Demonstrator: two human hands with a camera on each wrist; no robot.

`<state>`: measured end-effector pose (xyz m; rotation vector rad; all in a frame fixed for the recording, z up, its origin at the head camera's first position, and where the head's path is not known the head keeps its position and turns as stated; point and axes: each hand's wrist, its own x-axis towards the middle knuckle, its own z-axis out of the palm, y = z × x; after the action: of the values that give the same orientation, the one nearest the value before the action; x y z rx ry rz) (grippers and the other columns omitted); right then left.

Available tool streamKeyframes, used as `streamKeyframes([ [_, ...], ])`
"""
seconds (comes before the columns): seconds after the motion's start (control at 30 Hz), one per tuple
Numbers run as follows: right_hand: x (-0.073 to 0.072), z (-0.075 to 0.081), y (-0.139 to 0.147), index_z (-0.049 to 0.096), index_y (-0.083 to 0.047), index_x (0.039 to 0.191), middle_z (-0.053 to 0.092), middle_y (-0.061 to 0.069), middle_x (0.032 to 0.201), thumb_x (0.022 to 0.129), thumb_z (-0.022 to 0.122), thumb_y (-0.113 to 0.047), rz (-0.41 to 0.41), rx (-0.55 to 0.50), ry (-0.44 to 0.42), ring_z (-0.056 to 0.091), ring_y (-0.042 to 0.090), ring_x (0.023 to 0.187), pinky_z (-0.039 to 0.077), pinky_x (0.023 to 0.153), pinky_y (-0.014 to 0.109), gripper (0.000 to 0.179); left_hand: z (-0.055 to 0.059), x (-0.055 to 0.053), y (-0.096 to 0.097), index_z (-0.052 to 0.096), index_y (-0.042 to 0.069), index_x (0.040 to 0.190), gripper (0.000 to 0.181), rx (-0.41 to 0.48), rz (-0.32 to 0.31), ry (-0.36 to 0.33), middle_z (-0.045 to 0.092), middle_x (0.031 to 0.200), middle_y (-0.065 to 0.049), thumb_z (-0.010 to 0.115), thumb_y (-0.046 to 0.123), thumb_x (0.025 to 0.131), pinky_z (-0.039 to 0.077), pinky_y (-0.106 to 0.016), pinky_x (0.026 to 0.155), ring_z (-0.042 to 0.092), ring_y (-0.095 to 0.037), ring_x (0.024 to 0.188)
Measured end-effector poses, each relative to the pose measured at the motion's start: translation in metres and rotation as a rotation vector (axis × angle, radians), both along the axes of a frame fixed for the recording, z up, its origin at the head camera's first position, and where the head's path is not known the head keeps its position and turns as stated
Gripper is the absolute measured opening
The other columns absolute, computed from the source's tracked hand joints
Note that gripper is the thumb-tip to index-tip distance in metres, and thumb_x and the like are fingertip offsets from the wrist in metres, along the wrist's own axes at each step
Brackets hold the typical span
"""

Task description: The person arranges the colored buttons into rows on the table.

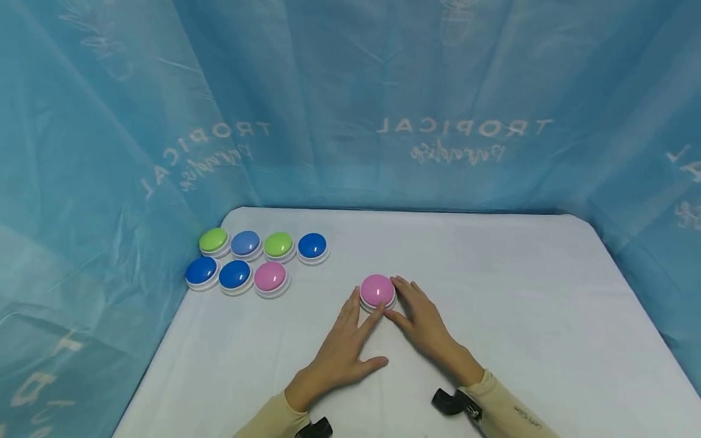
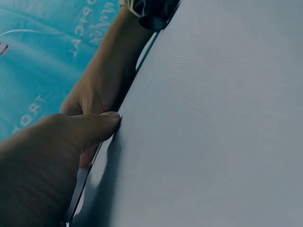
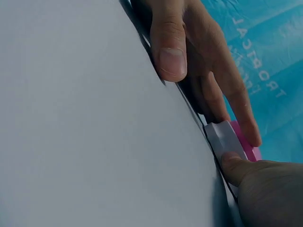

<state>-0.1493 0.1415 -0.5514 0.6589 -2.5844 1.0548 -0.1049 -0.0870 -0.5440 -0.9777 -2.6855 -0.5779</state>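
A round push button with a pink dome and white base sits on the white table, between both hands. My right hand holds its base from the right, thumb at the near edge and fingers along the far right side. From the left, my left hand reaches in with straight fingers. One left fingertip lies on the near edge of the pink dome, another beside the base, and the thumb sticks out to the right. The right wrist view shows the white base with the right thumb against it; the left wrist view hides the button.
Two rows of similar buttons stand at the back left of the table: dark blue, lighter blue, green and another pink one. A blue printed curtain encloses the table at the back and sides.
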Motion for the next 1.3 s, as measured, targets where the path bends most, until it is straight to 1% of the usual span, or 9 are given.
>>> streamKeyframes([
  [0.1, 0.001, 0.002, 0.015, 0.052, 0.001, 0.151, 0.057, 0.023, 0.153, 0.092, 0.082, -0.024, -0.048, 0.003, -0.010, 0.051, 0.046, 0.144, 0.036, 0.122, 0.064, 0.070, 0.003, -0.009, 0.013, 0.030, 0.019, 0.168, 0.101, -0.021, -0.037, -0.018, 0.012, 0.168, -0.041, 0.076, 0.059, 0.087, 0.031, -0.059, 0.127, 0.021, -0.051, 0.159],
  [0.2, -0.002, 0.002, 0.031, 0.051, -0.001, 0.153, 0.056, 0.024, 0.153, 0.093, 0.082, -0.021, -0.104, 0.006, -0.019, 0.050, 0.048, 0.144, 0.037, 0.120, 0.067, 0.070, 0.006, -0.022, 0.030, 0.025, 0.020, 0.169, 0.101, -0.048, -0.067, -0.052, 0.009, 0.170, -0.039, 0.073, 0.060, 0.090, 0.027, -0.056, 0.130, 0.017, -0.048, 0.161],
  [0.33, -0.002, 0.003, 0.059, 0.048, -0.001, 0.155, 0.054, 0.026, 0.154, 0.092, 0.081, -0.018, -0.185, 0.013, -0.036, 0.048, 0.053, 0.143, 0.037, 0.117, 0.072, 0.072, 0.009, -0.037, 0.060, 0.009, 0.009, 0.170, 0.112, -0.063, -0.087, -0.119, 0.007, 0.173, -0.032, 0.070, 0.061, 0.092, 0.021, -0.048, 0.133, 0.011, -0.038, 0.164],
  [0.43, 0.001, 0.004, 0.075, 0.047, 0.000, 0.155, 0.052, 0.027, 0.155, 0.093, 0.080, -0.016, -0.226, 0.024, -0.050, 0.046, 0.054, 0.144, 0.035, 0.118, 0.073, 0.072, 0.011, -0.045, 0.078, 0.000, -0.001, 0.168, 0.118, -0.059, -0.094, -0.176, 0.005, 0.176, -0.023, 0.069, 0.060, 0.094, 0.014, -0.040, 0.134, 0.007, -0.028, 0.165],
  [0.53, 0.000, 0.009, 0.088, 0.048, 0.001, 0.154, 0.051, 0.029, 0.155, 0.095, 0.078, -0.015, -0.248, 0.032, -0.055, 0.045, 0.056, 0.143, 0.034, 0.116, 0.075, 0.068, 0.012, -0.052, 0.092, 0.002, -0.005, 0.166, 0.116, -0.058, -0.097, -0.168, 0.008, 0.177, -0.021, 0.068, 0.060, 0.095, 0.013, -0.036, 0.134, 0.009, -0.026, 0.165],
  [0.63, -0.008, 0.012, 0.101, 0.047, 0.001, 0.155, 0.050, 0.029, 0.155, 0.098, 0.075, -0.016, -0.256, 0.046, -0.059, 0.045, 0.056, 0.143, 0.034, 0.117, 0.073, 0.066, 0.014, -0.061, 0.107, 0.005, -0.007, 0.166, 0.115, -0.070, -0.088, -0.130, 0.012, 0.176, -0.023, 0.067, 0.060, 0.095, 0.015, -0.036, 0.134, 0.013, -0.028, 0.165],
  [0.73, -0.015, 0.014, 0.115, 0.047, 0.003, 0.154, 0.051, 0.031, 0.154, 0.098, 0.075, -0.014, -0.276, 0.054, -0.044, 0.047, 0.055, 0.142, 0.034, 0.118, 0.071, 0.065, 0.018, -0.070, 0.124, 0.006, -0.007, 0.165, 0.114, -0.080, -0.084, -0.133, 0.014, 0.175, -0.024, 0.066, 0.060, 0.095, 0.015, -0.037, 0.134, 0.014, -0.029, 0.164],
  [1.07, -0.027, 0.017, 0.154, 0.043, 0.006, 0.154, 0.047, 0.035, 0.154, 0.103, 0.067, -0.015, -0.429, 0.051, -0.087, 0.043, 0.059, 0.142, 0.032, 0.119, 0.073, 0.060, 0.018, -0.099, 0.188, 0.006, -0.004, 0.167, 0.113, -0.207, -0.053, -0.114, 0.013, 0.176, -0.020, 0.059, 0.068, 0.097, 0.012, -0.034, 0.134, 0.013, -0.025, 0.165],
  [1.3, -0.026, 0.018, 0.169, 0.039, 0.009, 0.156, 0.047, 0.035, 0.155, 0.104, 0.064, -0.011, -0.536, 0.015, -0.101, 0.044, 0.055, 0.144, 0.036, 0.118, 0.069, 0.061, 0.021, -0.110, 0.220, 0.006, -0.003, 0.167, 0.110, -0.254, -0.082, -0.109, 0.012, 0.177, -0.018, 0.053, 0.069, 0.099, 0.011, -0.032, 0.134, 0.009, -0.024, 0.166],
])
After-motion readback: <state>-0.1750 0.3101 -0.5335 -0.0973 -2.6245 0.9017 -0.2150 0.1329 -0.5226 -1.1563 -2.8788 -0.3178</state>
